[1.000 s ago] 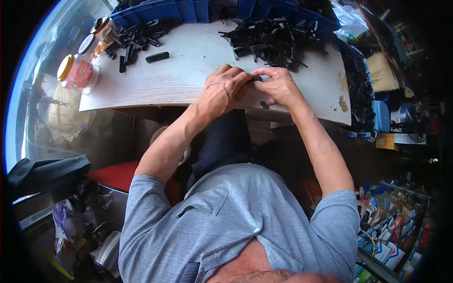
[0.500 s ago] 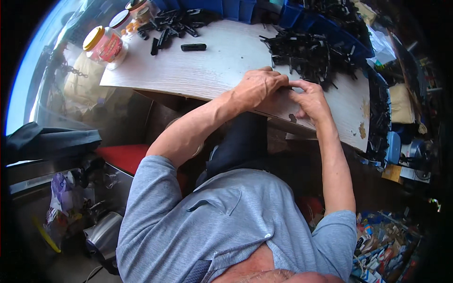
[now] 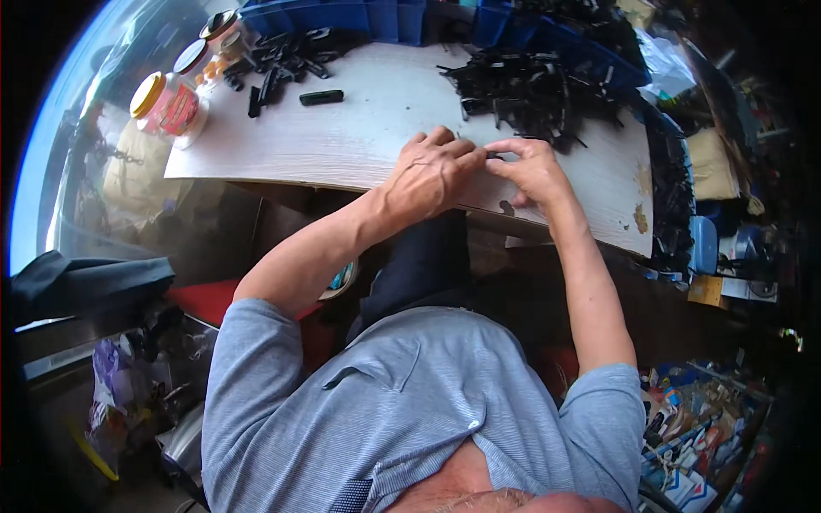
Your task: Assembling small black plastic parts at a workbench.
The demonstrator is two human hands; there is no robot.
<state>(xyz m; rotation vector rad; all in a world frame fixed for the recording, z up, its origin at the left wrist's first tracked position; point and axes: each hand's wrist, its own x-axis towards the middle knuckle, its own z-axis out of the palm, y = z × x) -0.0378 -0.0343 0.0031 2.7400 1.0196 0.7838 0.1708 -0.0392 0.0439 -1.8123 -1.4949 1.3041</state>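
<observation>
My left hand (image 3: 434,173) is closed over the front edge of the table, its back turned up and its fingertips hidden. Beside it, my right hand (image 3: 532,173) pinches a small black plastic part (image 3: 493,156) between thumb and fingers. That part runs in toward the left hand's fingertips, and most of it is covered. Just beyond the hands lies a large heap of thin black plastic pieces (image 3: 530,96). One longer black piece (image 3: 321,97) rests alone on the left of the tabletop, near a smaller pile of similar black pieces (image 3: 286,61).
The pale wooden table (image 3: 376,128) has worn spots at its right. Blue bins (image 3: 342,19) line its back edge. Plastic jars, one with a yellow lid (image 3: 148,95), stand at the left corner. More black parts fill the right side (image 3: 676,197). Clutter (image 3: 701,436) covers the floor at lower right.
The black part between my hands has come into sight. My right hand's fingers have shifted on it, and both hands stay close together. The whole view has swung slightly.
</observation>
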